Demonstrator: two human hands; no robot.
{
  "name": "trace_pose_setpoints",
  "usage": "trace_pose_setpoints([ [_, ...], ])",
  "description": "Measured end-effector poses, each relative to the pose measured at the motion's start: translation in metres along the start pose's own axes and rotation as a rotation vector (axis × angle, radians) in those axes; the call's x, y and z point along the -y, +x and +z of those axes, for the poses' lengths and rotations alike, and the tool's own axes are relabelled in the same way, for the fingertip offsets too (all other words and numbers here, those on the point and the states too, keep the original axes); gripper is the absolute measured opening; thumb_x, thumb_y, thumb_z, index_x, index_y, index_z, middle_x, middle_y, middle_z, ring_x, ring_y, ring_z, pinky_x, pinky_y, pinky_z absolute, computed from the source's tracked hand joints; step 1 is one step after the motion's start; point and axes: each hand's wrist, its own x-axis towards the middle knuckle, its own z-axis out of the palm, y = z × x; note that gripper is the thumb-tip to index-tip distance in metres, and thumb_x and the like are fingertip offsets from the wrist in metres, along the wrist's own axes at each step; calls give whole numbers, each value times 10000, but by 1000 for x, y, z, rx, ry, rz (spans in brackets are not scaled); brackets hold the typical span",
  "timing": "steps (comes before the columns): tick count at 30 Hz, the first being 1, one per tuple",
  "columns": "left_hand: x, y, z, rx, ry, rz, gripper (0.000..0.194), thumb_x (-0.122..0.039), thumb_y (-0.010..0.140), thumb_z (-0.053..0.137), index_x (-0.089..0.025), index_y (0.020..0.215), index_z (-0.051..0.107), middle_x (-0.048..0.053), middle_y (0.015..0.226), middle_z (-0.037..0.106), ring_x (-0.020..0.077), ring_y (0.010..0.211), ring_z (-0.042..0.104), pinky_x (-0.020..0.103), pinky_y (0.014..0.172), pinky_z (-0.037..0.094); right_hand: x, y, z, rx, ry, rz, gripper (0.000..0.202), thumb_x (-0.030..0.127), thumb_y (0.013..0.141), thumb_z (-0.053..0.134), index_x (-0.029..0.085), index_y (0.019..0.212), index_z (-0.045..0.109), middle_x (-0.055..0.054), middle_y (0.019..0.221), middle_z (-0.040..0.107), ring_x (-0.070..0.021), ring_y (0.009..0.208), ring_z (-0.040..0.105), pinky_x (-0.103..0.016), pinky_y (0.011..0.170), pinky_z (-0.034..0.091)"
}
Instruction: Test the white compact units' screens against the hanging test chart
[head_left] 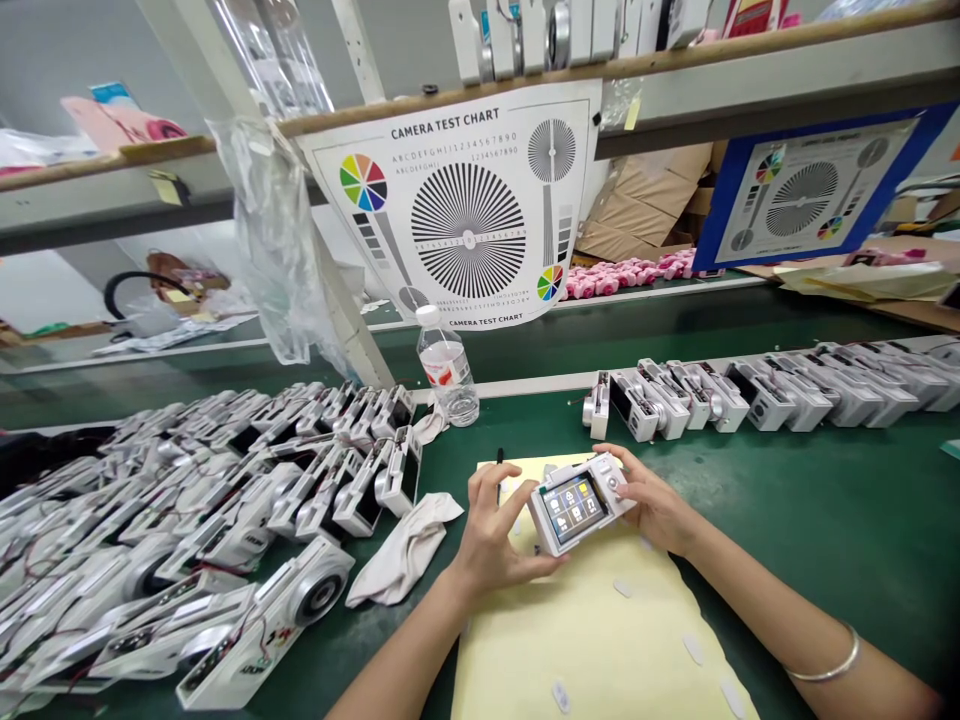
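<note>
A white digital camera [576, 506] is held tilted above a yellow sheet [577, 640], its back facing me. Its lit screen shows a menu of icons. My left hand [491, 535] grips the camera's left end, thumb below and fingers above. Around the right end is my right hand [651, 498], with the thumb by the buttons on the back. The camera's front is hidden from me. Several small pale tags [561, 696] lie on the sheet.
Many white camera bodies [262, 620] with exposed wires crowd the left. More cameras [780, 395] line the back right. A plastic bottle [450, 375] stands behind a white cloth [405, 550]. A camera test chart [469, 215] hangs from the shelf [675, 95].
</note>
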Motion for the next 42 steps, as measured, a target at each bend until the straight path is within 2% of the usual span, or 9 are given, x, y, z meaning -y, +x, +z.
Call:
trace_pose_setpoints([
  [11,1,-3,1,24,-27,-65,567,-473,575,652,-128,982,460,136,1040,411,284,968,381,450,835,349,-4,2,-2,15,-24,31,598,167,582,653,247,1134,438,-24,996,572,-146,780,575,-216,585,439],
  [16,1,-2,2,31,-31,-73,540,-456,584,644,-132,975,463,132,1034,414,280,963,384,444,832,351,-5,0,-3,12,-27,11,618,201,593,694,257,1148,428,-23,1047,553,-140,811,568,-203,584,433],
  [22,0,-3,3,3,-23,-21,556,-484,609,626,-128,1000,451,134,1028,423,275,959,399,439,828,353,-3,0,-1,21,-15,32,517,235,647,670,250,1107,435,-11,954,571,-128,742,566,-238,614,471],
  [27,-6,-2,2,-65,-42,19,585,-525,634,610,-128,1030,442,131,1013,433,266,947,412,426,817,371,-4,1,-1,7,-5,58,470,204,655,648,245,1080,451,9,886,576,-100,694,555,-203,582,464],
  [35,-17,2,-4,-102,-46,-27,564,-608,678,514,-129,972,464,129,979,442,266,919,416,439,793,375,-6,-1,8,17,24,165,425,174,623,608,228,1021,469,0,842,588,-123,643,562,-252,557,482],
  [39,-14,1,-3,-79,-62,-28,576,-598,661,540,-132,990,458,132,988,447,269,930,418,440,808,378,-7,0,7,11,44,156,407,159,628,589,248,1010,479,5,828,600,-138,657,576,-261,561,485],
  [42,-8,0,-2,10,-87,-66,560,-547,646,583,-123,993,463,137,1012,447,269,949,414,438,823,384,-5,1,2,1,69,120,434,153,615,581,246,1032,501,-11,878,611,-138,665,582,-257,576,481],
])
